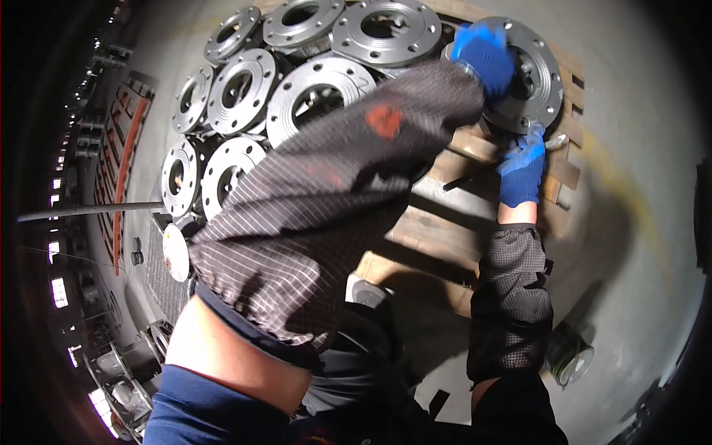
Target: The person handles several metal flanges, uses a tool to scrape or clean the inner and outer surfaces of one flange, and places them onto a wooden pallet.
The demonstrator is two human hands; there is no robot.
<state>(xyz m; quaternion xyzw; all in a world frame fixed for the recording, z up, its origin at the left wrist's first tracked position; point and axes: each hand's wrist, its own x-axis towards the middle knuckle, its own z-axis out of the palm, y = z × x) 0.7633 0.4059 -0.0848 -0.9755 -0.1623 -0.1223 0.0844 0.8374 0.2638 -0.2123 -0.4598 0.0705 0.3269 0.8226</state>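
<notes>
Indoors, a grey floor (627, 96) surrounds a slatted wooden pallet (434, 239); at its far right sits a round grey metal flange (547, 63) with bolt holes; matching flanges (280, 117) crowd far left, partly hidden by the left sleeve (348, 174); the blue-gloved left hand (486, 61) blurs at the flange's left side, the right hand (523, 159) meets its near rim; I cannot tell whether either grips.

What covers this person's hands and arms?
Left hand and right hand wear blue gloves. The left oversleeve is dark with pale lines and a reddish mark; the right oversleeve is dark with pale checks. A navy sleeve covers the left upper arm.
</notes>
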